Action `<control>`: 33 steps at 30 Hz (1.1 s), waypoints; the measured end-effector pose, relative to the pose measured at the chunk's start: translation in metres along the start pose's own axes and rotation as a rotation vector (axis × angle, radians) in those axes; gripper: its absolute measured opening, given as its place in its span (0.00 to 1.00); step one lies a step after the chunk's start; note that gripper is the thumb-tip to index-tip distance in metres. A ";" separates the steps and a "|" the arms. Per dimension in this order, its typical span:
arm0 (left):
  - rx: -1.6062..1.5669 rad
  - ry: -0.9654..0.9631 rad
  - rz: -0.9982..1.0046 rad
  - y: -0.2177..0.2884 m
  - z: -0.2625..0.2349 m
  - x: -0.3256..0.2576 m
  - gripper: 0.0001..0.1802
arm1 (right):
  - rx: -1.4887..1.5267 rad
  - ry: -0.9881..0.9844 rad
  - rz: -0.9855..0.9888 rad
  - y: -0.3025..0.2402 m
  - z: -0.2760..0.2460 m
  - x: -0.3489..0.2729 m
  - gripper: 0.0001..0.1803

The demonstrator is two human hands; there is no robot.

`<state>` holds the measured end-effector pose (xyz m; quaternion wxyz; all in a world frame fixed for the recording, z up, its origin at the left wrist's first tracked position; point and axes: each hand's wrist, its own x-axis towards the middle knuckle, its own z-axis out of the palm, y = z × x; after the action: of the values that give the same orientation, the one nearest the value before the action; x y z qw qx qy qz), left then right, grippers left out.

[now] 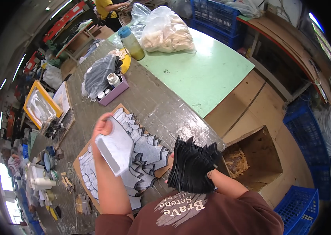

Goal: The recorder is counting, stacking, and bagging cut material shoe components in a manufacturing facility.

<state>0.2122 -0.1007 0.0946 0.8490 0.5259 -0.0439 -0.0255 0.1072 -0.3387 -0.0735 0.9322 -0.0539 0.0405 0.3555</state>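
Note:
My left hand [103, 126] is closed on the upper edge of a pale grey cut piece [117, 147] with a darker grey border. This piece is raised over a brown board [82, 150], where rows of similar grey pieces [154, 154] with dark edges overlap like shingles. Close to my body, my right hand [171, 159] grips a thick stack of black cut pieces [192, 166] with pointed tops. The stack covers most of that hand; only some fingertips and the wrist show beside it.
A purple box [114, 93] with small jars sits farther back on the dark table [149, 94]. On the green tabletop [212, 74] are a bottle [131, 44] and a bag of beige pieces [167, 33]. At right stands an open carton [265, 156], with blue crates [300, 209] beyond.

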 end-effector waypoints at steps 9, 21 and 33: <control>-0.044 -0.389 -0.470 -0.078 0.041 -0.010 0.08 | -0.025 -0.138 -0.059 0.022 0.003 0.003 0.27; 0.367 -0.380 -0.384 -0.092 0.029 0.004 0.22 | -0.039 -0.333 -0.078 0.002 -0.002 -0.018 0.31; 1.379 -0.130 0.440 -0.055 -0.004 -0.035 0.16 | -0.025 -0.535 -0.149 -0.018 0.009 0.001 0.36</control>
<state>0.1783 -0.1182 0.0416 0.3057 0.9178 -0.2053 0.1483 0.1205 -0.3502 -0.0634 0.9326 0.0275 -0.2155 0.2881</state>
